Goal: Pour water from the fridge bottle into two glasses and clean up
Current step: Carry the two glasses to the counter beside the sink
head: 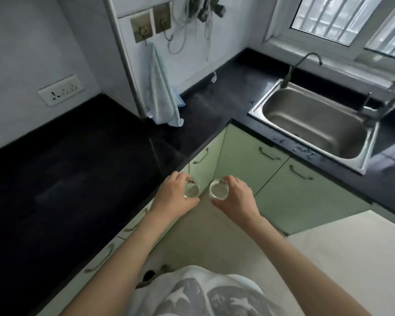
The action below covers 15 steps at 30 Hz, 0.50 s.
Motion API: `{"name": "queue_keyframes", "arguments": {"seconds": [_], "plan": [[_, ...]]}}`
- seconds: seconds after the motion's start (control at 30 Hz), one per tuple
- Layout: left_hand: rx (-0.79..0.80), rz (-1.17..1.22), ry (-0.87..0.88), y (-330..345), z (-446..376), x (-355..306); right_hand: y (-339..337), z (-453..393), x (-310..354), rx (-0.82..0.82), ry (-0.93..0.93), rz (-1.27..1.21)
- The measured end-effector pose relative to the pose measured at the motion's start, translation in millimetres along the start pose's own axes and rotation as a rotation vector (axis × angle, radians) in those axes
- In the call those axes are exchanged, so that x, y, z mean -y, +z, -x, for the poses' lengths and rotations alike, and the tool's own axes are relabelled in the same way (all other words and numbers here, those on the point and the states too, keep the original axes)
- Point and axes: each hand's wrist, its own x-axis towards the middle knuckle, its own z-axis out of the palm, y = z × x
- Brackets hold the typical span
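Observation:
I hold two small clear glasses upright in the air in front of me, side by side over the inner corner of the counter front. My left hand grips the left glass with fingers curled round its side. My right hand grips the right glass the same way. Both glasses are seen from above; I cannot tell how much water is in them. No bottle is in view.
A black L-shaped countertop runs left and along the back. A steel sink with a tap is at the right. A pale blue towel hangs from a wall hook. Green cabinet doors are below the counter.

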Motion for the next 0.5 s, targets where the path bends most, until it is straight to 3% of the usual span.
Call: {"name": "queue_keyframes", "arguments": {"seconds": [0.5], "plan": [[0.171,-0.02,0.247,65.5,-127.6,-91.9,-60.2,-47.1,-98.1,-0.226,0.277,-0.006]]}}
